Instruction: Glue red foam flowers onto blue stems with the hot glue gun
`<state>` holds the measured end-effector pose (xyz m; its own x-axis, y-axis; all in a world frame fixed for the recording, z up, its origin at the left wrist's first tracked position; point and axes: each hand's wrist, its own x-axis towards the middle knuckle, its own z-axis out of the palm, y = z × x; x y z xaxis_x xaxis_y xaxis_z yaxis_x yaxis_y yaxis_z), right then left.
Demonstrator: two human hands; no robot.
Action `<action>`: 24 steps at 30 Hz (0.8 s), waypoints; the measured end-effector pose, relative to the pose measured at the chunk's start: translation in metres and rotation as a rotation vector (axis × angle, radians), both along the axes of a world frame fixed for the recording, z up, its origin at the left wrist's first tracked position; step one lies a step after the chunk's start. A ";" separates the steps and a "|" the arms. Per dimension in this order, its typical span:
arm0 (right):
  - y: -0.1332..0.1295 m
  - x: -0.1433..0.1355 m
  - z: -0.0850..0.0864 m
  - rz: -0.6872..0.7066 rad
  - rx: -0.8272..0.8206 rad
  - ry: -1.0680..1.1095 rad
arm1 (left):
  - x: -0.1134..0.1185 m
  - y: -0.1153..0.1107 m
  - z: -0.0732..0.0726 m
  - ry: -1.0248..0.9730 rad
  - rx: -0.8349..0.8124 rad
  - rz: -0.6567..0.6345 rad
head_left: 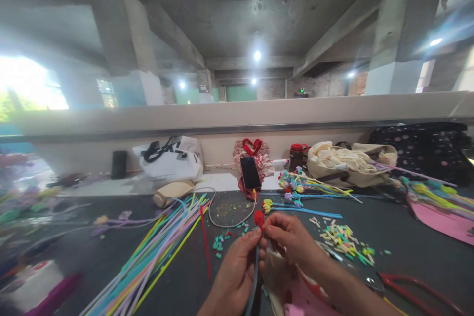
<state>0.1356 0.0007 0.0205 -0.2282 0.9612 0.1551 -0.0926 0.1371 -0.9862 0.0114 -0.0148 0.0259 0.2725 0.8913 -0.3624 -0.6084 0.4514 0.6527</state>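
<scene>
A small red flower head [258, 218] tops a blue-grey stem [255, 276] near the middle of the table's front. My left hand [242, 261] is closed around the stem, thumb just below the red head. The fingers of my right hand [283, 232] pinch at the base of the red head, touching the left fingertips; what exactly they pinch is too small to tell. A red strip [205, 244] lies to the left of my hands. Finished-looking flowers with yellow heads [267, 206] and blue stems lie just beyond them.
Long coloured strips [159, 256] lie at left. Small cut pieces [342, 239] and red-handled pliers [411, 286] are at right. Behind stand a phone [251, 173] with a cable, a white bag [174, 160], a dark bottle [296, 157] and a cream bag [348, 160].
</scene>
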 end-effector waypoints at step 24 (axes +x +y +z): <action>0.013 0.021 0.002 -0.057 -0.032 -0.024 | -0.010 -0.001 -0.002 -0.069 -0.093 -0.041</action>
